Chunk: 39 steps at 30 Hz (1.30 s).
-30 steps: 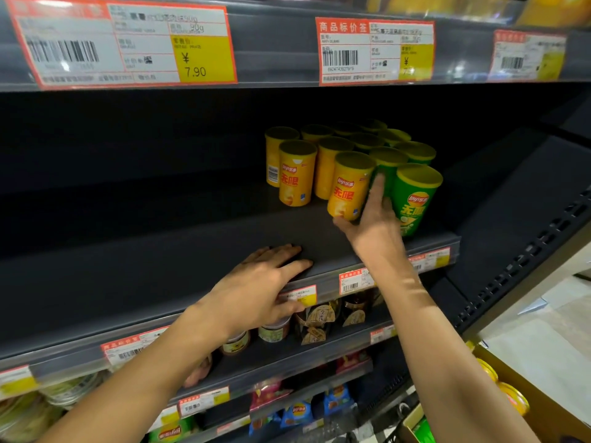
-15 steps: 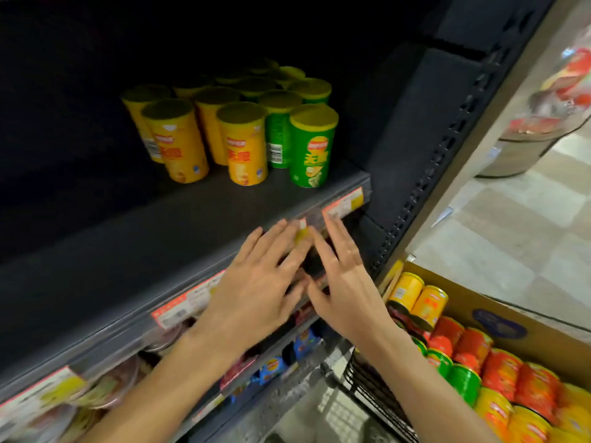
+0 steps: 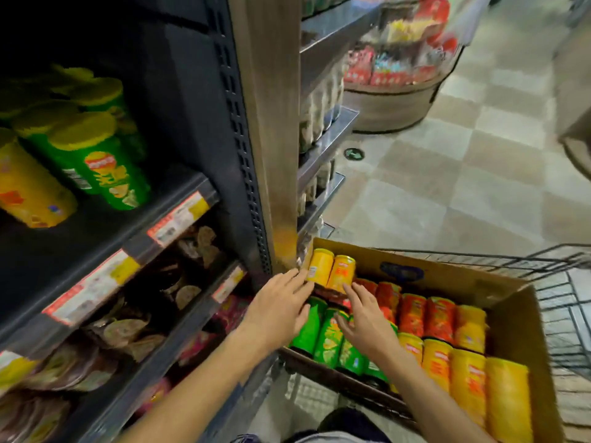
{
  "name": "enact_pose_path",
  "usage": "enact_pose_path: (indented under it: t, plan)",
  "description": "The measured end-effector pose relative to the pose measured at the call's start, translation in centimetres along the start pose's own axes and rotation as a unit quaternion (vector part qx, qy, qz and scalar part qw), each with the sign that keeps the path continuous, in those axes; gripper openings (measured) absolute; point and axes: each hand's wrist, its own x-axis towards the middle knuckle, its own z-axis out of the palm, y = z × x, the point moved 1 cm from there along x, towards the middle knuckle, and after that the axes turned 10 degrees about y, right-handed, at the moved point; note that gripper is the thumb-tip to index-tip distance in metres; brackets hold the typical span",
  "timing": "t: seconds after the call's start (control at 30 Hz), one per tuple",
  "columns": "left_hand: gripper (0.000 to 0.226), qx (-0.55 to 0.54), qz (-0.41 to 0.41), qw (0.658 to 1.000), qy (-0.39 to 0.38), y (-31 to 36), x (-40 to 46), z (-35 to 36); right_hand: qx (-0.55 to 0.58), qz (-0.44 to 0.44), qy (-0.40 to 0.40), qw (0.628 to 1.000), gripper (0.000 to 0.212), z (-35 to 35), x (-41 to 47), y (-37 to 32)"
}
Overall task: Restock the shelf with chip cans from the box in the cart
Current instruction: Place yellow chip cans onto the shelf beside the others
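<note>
Yellow, green, red chip cans (image 3: 438, 340) lie sideways in cardboard box (image 3: 518, 318) inside wire cart (image 3: 563, 302). Left hand (image 3: 278, 310) and right hand (image 3: 367, 318) over them, fingers spread, gripping nothing. Beyond, green can (image 3: 102, 167) upright on shelf (image 3: 105, 231).

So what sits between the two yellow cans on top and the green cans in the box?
In the head view, red cans lie between the two yellow cans and the green cans, partly hidden by both hands.
</note>
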Motion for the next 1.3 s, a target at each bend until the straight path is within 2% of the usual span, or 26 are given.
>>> enact_pose_path:
  t: [0.07,0.2,0.3,0.4,0.53,0.63,0.73,0.8,0.9,1.03,1.2,1.3]
  plan:
    - [0.041,-0.008,0.003,1.0,-0.03,0.3,1.5,2.2,0.005,0.019,-0.017,1.0,0.07,0.3,0.9,2.3]
    - [0.054,0.001,-0.02,0.995,-0.097,0.6,3.2,5.4,0.001,0.039,-0.062,0.997,0.07,1.4,2.9,5.9]
    - [0.055,0.01,-0.023,0.992,-0.121,0.8,4.0,7.5,0.016,0.069,-0.089,0.994,0.07,2.4,4.3,8.3]
    - [0.055,0.031,-0.06,0.987,-0.146,0.8,4.6,9.5,0.025,0.094,-0.131,0.987,0.07,3.3,6.0,10.1]
    - [0.051,0.004,-0.095,0.983,-0.155,1.5,5.3,11.7,0.059,0.127,-0.181,0.973,0.072,4.3,9.6,11.2]
    - [0.053,0.007,-0.131,0.973,-0.188,2.9,5.5,12.6,0.118,0.169,-0.175,0.963,0.079,5.0,12.0,11.4]
    - [0.053,0.003,-0.152,0.969,-0.196,4.3,5.0,13.3,0.108,0.187,-0.175,0.961,0.087,6.1,14.3,11.5]
    - [0.051,0.011,-0.161,0.969,-0.189,4.7,4.5,13.5,0.103,0.181,-0.185,0.961,0.09,7.1,16.0,11.4]
    - [0.051,0.01,-0.165,0.971,-0.171,4.4,3.5,13.6,0.148,0.22,-0.186,0.946,0.1,8.7,17.4,10.9]
    - [0.052,0.02,-0.188,0.96,-0.207,4.1,2.7,14.3,0.216,0.265,-0.155,0.927,0.1,9.7,16.5,10.7]
    - [0.059,0.03,-0.145,0.962,-0.228,4.2,5.1,15.3,0.276,0.282,-0.085,0.915,0.105,8.5,13.1,13.2]
    - [0.057,0.004,-0.122,0.967,-0.223,4.4,8.1,16.5,0.285,0.296,-0.07,0.909,0.105,6.4,10.2,16.1]
